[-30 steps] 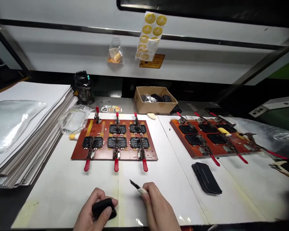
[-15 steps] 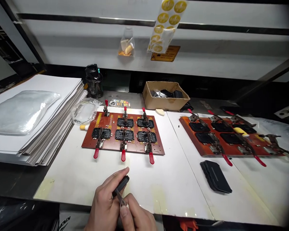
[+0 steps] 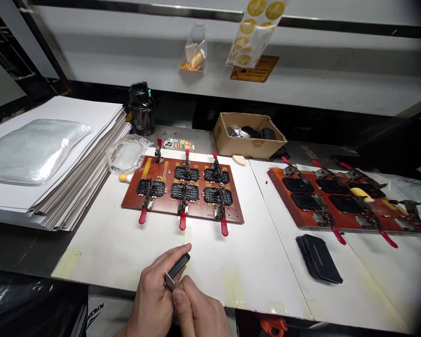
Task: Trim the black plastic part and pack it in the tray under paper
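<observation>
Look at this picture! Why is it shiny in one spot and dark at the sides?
In the head view, the plastic bag on the paper stack shines with white glare from the overhead light. The same view darkens toward its right edge and corners, and its wide lens makes the white table look slanted and slightly bent.

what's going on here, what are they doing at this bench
A person is working at a white bench, with the left hand gripping a small black piece and the right hand holding a craft knife, its blade at the piece's lower end. Ahead, a red-brown board holds black parts under toggle clamps with red handles. A second clamped board sits to the right, beside a stack of black pieces.
</observation>
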`<state>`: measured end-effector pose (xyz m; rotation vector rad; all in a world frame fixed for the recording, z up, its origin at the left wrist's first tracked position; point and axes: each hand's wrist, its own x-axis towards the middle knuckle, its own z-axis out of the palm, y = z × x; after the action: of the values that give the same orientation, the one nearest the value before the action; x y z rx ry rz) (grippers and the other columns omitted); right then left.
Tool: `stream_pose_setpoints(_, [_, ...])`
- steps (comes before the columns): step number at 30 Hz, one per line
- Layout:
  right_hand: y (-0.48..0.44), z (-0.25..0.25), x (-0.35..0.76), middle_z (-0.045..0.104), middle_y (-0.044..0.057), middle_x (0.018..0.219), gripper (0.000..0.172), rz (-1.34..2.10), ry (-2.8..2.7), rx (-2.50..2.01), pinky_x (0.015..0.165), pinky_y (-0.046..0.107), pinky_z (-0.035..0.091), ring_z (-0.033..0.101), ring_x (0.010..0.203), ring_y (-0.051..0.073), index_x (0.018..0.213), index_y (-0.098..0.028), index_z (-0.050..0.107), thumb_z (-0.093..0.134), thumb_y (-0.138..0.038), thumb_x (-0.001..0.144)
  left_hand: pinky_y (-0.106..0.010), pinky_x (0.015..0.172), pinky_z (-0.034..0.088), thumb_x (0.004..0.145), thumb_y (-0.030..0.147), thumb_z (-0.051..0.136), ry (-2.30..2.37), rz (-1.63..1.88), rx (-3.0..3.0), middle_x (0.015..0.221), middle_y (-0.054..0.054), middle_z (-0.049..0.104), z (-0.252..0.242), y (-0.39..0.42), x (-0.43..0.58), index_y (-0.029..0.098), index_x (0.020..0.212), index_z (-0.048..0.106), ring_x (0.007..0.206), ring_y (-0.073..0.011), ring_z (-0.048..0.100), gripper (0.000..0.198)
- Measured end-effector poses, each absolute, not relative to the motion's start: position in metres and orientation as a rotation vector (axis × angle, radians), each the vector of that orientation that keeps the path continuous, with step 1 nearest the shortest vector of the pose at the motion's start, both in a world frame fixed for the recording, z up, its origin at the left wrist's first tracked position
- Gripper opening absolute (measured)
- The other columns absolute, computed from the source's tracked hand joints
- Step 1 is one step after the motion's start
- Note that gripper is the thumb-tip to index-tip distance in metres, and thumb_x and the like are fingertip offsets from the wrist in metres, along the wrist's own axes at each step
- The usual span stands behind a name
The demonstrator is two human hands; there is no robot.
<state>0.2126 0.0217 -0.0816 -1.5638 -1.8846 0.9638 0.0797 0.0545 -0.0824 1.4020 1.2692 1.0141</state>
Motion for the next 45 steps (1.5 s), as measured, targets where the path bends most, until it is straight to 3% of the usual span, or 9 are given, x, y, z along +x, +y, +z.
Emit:
stream_pose_setpoints(13, [0.055,-0.074,0.248,0.044,-0.002,0.068,0.05,1.276,-1.313,-1.709,0.055,0.023,0.034,0.043,0.062,0.013,0.076,-0.022,0.041,0.035,-0.062,0.104,-0.021,0.109,0.05,0.1,0.017,0.053,1.398,1.066,1.548,0.131,0.002,0.071,-0.08,0.051,0.075,0.032,0.131,0.067,0.123,-0.0139,0.066,0.038])
stream_pose_setpoints(18, [0.059,-0.064,0.233,0.061,0.005,0.11,0.047,1.251,-1.269,-1.483,0.067,0.022,0.049,0.056,0.075,0.013,0.126,-0.022,0.05,0.065,-0.051,0.093,-0.022,0.102,0.054,0.097,0.02,0.053,1.411,0.905,1.552,0.126,-0.001,0.074,-0.088,0.049,0.074,0.027,0.129,0.068,0.116,-0.0174,0.07,0.036])
stream_pose_setpoints(21, [0.071,-0.056,0.225,0.063,0.001,0.098,0.013,1.32,-1.417,-1.402,0.078,0.022,0.047,0.059,0.086,0.014,0.101,-0.021,0.062,0.058,-0.034,0.098,-0.026,0.096,0.059,0.098,0.03,0.054,1.389,0.766,1.486,0.125,-0.005,0.074,-0.093,0.042,0.071,0.025,0.128,0.07,0.114,-0.0224,0.071,0.034])
stream_pose_setpoints(25, [0.079,-0.06,0.229,0.065,0.001,0.1,0.017,1.204,-1.296,-1.492,0.083,0.023,0.044,0.059,0.093,0.015,0.104,-0.02,0.062,0.055,-0.035,0.1,-0.019,0.105,0.05,0.091,0.05,0.068,1.444,0.869,1.057,0.127,-0.003,0.074,-0.1,0.036,0.055,0.026,0.119,0.074,0.122,-0.0214,0.067,0.038])
stream_pose_setpoints(28, [0.071,-0.07,0.227,0.067,0.001,0.105,0.029,1.518,-1.172,-1.301,0.083,0.022,0.047,0.061,0.096,0.017,0.114,-0.021,0.064,0.07,-0.037,0.091,-0.023,0.102,0.054,0.084,0.05,0.077,1.3,1.046,0.638,0.131,-0.005,0.072,-0.102,0.039,0.047,0.025,0.123,0.07,0.128,-0.0248,0.063,0.046])
stream_pose_setpoints(32, [0.066,-0.073,0.226,0.062,-0.003,0.078,0.021,1.594,-0.963,-1.349,0.069,0.02,0.044,0.056,0.074,0.012,0.09,-0.016,0.066,0.076,-0.033,0.082,-0.023,0.091,0.06,0.077,0.044,0.085,1.285,1.118,0.455,0.117,-0.007,0.076,-0.099,0.046,0.051,0.022,0.116,0.066,0.116,-0.0247,0.07,0.049])
stream_pose_setpoints(36, [0.071,-0.058,0.239,0.061,-0.004,0.077,0.02,1.471,-1.032,-1.458,0.063,0.019,0.042,0.053,0.068,0.011,0.091,-0.019,0.063,0.075,-0.033,0.084,-0.023,0.083,0.06,0.074,0.033,0.086,1.18,0.831,0.834,0.098,-0.004,0.077,-0.096,0.042,0.066,0.02,0.103,0.069,0.096,-0.0215,0.074,0.036])
stream_pose_setpoints(40, [0.07,-0.043,0.249,0.066,0.0,0.097,0.007,1.482,-1.558,-1.283,0.076,0.022,0.045,0.061,0.087,0.015,0.097,-0.023,0.066,0.063,-0.025,0.091,-0.032,0.082,0.061,0.078,0.038,0.079,1.207,0.584,0.912,0.09,-0.006,0.078,-0.095,0.038,0.073,0.017,0.096,0.076,0.092,-0.0267,0.073,0.027])
stream_pose_setpoints(45, [0.053,-0.049,0.244,0.056,-0.002,0.071,0.042,1.362,-1.618,-1.479,0.058,0.022,0.037,0.051,0.062,0.013,0.084,-0.022,0.052,0.032,-0.051,0.108,-0.034,0.105,0.052,0.096,0.043,0.062,1.271,0.825,1.108,0.12,-0.009,0.075,-0.089,0.05,0.07,0.022,0.116,0.075,0.115,-0.0246,0.068,0.032])
